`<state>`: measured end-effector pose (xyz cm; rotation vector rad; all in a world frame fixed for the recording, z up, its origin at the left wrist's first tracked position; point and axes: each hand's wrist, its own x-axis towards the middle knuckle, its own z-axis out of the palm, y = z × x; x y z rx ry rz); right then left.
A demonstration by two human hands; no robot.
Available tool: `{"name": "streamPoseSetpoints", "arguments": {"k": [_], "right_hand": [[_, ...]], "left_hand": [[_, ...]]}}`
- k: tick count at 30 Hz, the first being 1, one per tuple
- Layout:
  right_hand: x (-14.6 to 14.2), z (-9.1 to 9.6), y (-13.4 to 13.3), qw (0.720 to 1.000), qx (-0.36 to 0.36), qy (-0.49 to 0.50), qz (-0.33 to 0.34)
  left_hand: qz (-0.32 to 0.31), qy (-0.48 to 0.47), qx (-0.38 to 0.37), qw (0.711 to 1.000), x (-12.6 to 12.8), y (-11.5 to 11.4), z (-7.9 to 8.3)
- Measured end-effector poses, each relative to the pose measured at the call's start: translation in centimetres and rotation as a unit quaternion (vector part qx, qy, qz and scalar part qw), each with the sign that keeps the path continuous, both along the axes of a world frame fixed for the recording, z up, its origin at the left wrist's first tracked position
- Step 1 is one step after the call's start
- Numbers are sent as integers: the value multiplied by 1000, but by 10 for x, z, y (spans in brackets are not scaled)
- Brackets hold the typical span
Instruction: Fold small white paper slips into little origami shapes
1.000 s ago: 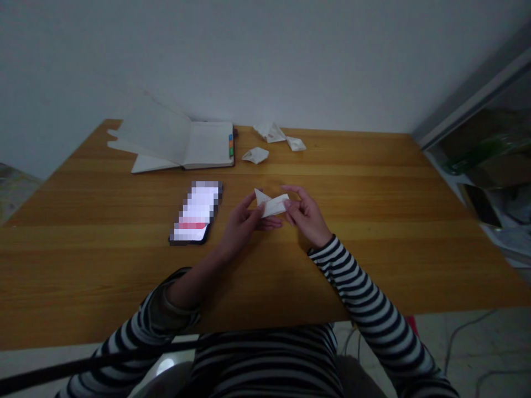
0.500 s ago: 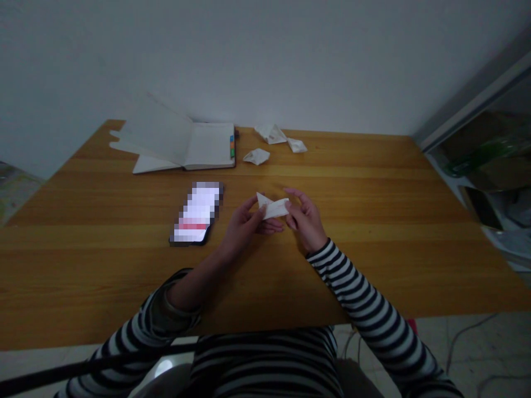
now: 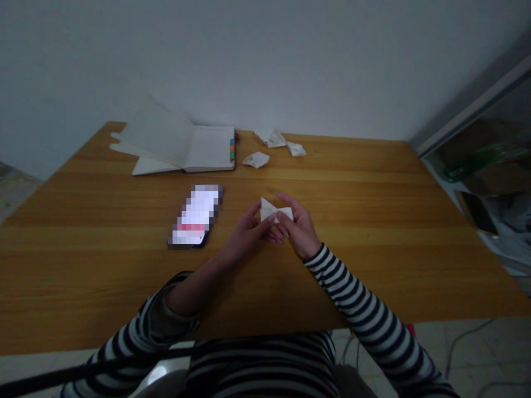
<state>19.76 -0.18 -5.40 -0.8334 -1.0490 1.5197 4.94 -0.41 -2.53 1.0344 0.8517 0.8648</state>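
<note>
A small piece of folded white paper (image 3: 267, 208) is held over the middle of the wooden table, with a pointed corner sticking up on its left side. My left hand (image 3: 251, 225) grips it from the left, thumb on top and fingers underneath. From the right, my right hand (image 3: 301, 228) pinches the same paper, its thumb pressed near the middle beside the left thumb. The right index finger reaches out behind the paper. The paper's underside is hidden by the fingers.
Several folded white paper pieces (image 3: 256, 160) lie toward the wall. An open notebook (image 3: 211, 146) with coloured tabs stands at the back left. A phone (image 3: 197, 213) with a lit, blurred screen lies left of my hands on the wooden table (image 3: 373, 237).
My right thumb has moved left from the paper's right end to its middle, beside my left thumb. The paper has shifted slightly to the right and nearer to me.
</note>
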Motion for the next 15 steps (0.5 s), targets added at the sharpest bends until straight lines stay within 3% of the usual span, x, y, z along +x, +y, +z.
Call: {"name": "streamPoseSetpoints", "arguments": {"k": [8,15], "right_hand": [[-5,-3,-3,999,-25,39,9],[-2,-3,-1,999,-32,-1,-18]], "left_hand": [[15,-48,-14,999,3,-2,-7],[4,-51,-23,998,-1,0,-11]]}}
